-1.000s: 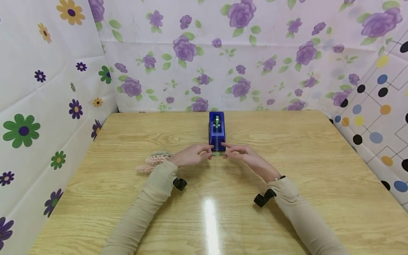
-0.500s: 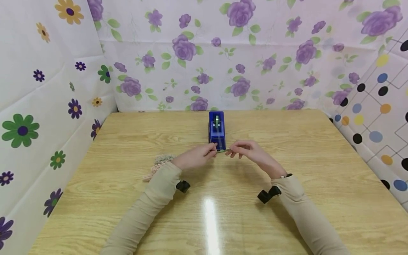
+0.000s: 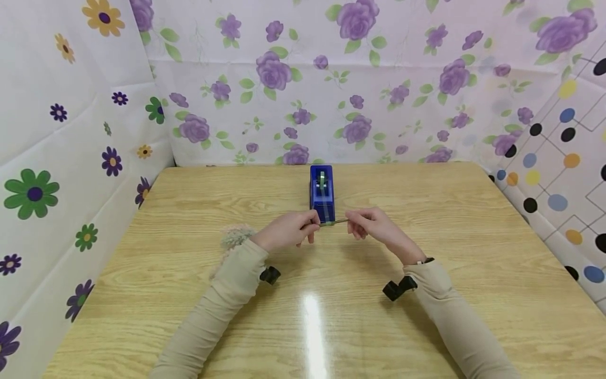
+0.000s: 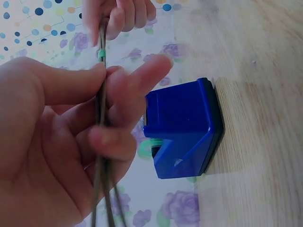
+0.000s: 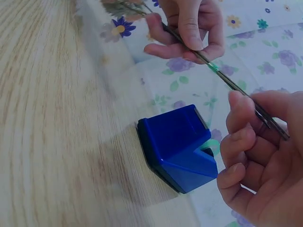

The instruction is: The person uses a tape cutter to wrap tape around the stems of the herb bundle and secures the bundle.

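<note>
A bundle of thin dark stems (image 3: 340,221) stretches between my two hands in front of a blue tape dispenser (image 3: 323,197). Its fluffy pink and grey-green flower heads (image 3: 235,237) lie beyond my left wrist, partly hidden by the sleeve. My left hand (image 3: 290,231) pinches the stems between thumb and fingers. At the bare end, my right hand (image 3: 376,229) holds the stem tips between thumb and forefinger, the other fingers curled loosely. Green tape (image 5: 214,67) is wrapped round the stems between the hands. A toothed cutter (image 5: 201,117) shows on the dispenser's front edge.
The dispenser stands on a wood-grain table (image 3: 426,205) close to its far edge. Flower-print cloth (image 3: 322,110) hangs behind the table, with patterned cloths on both sides. A dark wrist mount (image 3: 400,288) sits at the right cuff.
My right hand has shifted right along the stems, away from the dispenser's front. The flower heads by my left wrist have turned, with the grey-green one showing more.
</note>
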Available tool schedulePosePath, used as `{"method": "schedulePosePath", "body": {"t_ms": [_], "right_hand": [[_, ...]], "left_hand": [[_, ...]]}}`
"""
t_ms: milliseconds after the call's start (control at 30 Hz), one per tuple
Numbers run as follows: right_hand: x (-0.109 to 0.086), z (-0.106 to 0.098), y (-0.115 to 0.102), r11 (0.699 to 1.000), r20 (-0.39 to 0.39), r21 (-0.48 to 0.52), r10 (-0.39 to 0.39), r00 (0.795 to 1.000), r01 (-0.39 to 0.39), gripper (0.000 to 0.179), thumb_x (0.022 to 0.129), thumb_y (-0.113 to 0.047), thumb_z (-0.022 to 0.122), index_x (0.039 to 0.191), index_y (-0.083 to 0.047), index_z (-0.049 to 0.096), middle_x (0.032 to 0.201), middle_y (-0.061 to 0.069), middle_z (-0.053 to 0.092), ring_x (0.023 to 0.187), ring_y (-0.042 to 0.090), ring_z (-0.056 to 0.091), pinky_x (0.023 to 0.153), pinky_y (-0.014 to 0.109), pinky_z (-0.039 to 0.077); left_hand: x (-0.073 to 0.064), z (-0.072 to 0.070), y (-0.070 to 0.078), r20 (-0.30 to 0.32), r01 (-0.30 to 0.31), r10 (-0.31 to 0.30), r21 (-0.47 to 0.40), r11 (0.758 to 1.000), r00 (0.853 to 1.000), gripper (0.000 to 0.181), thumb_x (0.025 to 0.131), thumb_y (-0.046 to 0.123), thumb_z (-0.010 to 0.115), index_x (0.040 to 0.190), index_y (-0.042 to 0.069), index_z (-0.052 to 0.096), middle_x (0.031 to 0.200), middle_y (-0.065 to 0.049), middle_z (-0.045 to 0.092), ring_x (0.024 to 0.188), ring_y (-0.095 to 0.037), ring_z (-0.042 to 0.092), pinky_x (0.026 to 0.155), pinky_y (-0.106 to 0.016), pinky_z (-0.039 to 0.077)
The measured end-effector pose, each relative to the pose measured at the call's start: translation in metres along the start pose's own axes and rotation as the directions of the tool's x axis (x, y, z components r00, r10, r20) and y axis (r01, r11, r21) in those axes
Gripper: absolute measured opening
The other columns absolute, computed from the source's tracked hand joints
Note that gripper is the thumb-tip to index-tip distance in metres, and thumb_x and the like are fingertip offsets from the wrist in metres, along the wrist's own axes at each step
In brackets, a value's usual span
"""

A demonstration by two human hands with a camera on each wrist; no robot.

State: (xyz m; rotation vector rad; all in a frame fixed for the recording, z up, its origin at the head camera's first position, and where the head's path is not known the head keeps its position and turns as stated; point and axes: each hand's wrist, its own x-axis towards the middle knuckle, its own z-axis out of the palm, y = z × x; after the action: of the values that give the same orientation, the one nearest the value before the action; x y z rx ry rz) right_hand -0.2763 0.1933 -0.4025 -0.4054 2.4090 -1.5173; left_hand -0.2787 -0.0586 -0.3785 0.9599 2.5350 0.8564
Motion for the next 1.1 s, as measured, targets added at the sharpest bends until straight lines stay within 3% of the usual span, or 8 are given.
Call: {"method": "schedulePosePath", "body": {"t_ms": [167, 400, 633, 733, 933, 1100], "right_hand": [[0.000, -0.001, 0.000, 0.999, 0.027, -0.044, 0.001, 1.000, 0.000, 0.043, 0.102, -0.031, 0.051, 0.081, 0.004, 0.063, 0.060, 0.002, 0.051, 0.057, 0.015, 0.045, 0.061, 0.035, 0.043], [-0.001, 0.001, 0.000, 0.999, 0.005, -0.051, 0.000, 1.000, 0.001, 0.035, 0.101, -0.025, 0.053, 0.088, 0.004, 0.067, 0.066, 0.001, 0.055, 0.063, 0.013, 0.050, 0.064, 0.033, 0.046], [-0.004, 0.002, -0.002, 0.997, -0.043, -0.070, -0.013, 0.999, 0.010, 0.033, 0.098, -0.027, 0.057, 0.093, 0.003, 0.069, 0.068, 0.001, 0.060, 0.065, 0.015, 0.054, 0.068, 0.039, 0.048], [-0.005, 0.003, -0.004, 0.997, -0.049, -0.080, -0.010, 0.999, 0.006, 0.032, 0.098, -0.027, 0.059, 0.096, 0.004, 0.069, 0.070, 0.001, 0.062, 0.068, 0.020, 0.057, 0.070, 0.040, 0.049], [-0.005, 0.004, -0.007, 0.995, -0.063, -0.093, 0.012, 0.998, -0.017, 0.028, 0.095, -0.025, 0.063, 0.102, 0.002, 0.069, 0.073, 0.002, 0.065, 0.084, 0.045, 0.059, 0.074, 0.044, 0.050], [-0.005, 0.005, -0.007, 0.995, -0.067, -0.102, -0.014, 0.998, 0.007, 0.029, 0.095, -0.026, 0.064, 0.101, 0.002, 0.068, 0.072, 0.005, 0.063, 0.079, 0.043, 0.058, 0.069, 0.038, 0.049]], "left_hand": [[-0.001, -0.003, 0.001, -0.078, 0.000, 0.007, 0.080, 0.997, 0.997, 0.014, 0.102, 0.018, 0.051, 0.100, 0.009, 0.061, 0.074, -0.003, 0.067, 0.055, -0.010, 0.048, 0.054, -0.022, 0.038], [-0.002, -0.006, 0.003, -0.073, 0.019, -0.014, 0.072, 0.997, 0.997, 0.014, 0.100, 0.019, 0.053, 0.102, 0.009, 0.062, 0.070, -0.003, 0.063, 0.055, -0.011, 0.049, 0.052, -0.022, 0.038], [-0.002, -0.005, 0.003, -0.095, 0.025, -0.018, 0.070, 0.997, 0.995, 0.025, 0.104, 0.022, 0.045, 0.097, 0.009, 0.065, 0.071, -0.006, 0.062, 0.054, -0.012, 0.044, 0.058, -0.025, 0.039], [-0.003, -0.004, 0.005, -0.120, 0.045, -0.034, 0.087, 0.995, 0.992, 0.022, 0.103, 0.020, 0.049, 0.101, 0.009, 0.067, 0.077, -0.007, 0.066, 0.057, -0.011, 0.050, 0.059, -0.025, 0.042], [-0.005, -0.004, 0.009, -0.192, 0.093, -0.064, 0.148, 0.985, 0.979, 0.013, 0.096, 0.021, 0.061, 0.100, 0.011, 0.070, 0.091, -0.004, 0.072, 0.073, -0.010, 0.063, 0.066, -0.026, 0.050], [-0.005, -0.001, 0.011, -0.238, 0.097, -0.059, 0.150, 0.984, 0.970, 0.009, 0.094, 0.019, 0.064, 0.093, 0.011, 0.069, 0.087, -0.003, 0.071, 0.070, -0.011, 0.062, 0.064, -0.026, 0.049]]}}
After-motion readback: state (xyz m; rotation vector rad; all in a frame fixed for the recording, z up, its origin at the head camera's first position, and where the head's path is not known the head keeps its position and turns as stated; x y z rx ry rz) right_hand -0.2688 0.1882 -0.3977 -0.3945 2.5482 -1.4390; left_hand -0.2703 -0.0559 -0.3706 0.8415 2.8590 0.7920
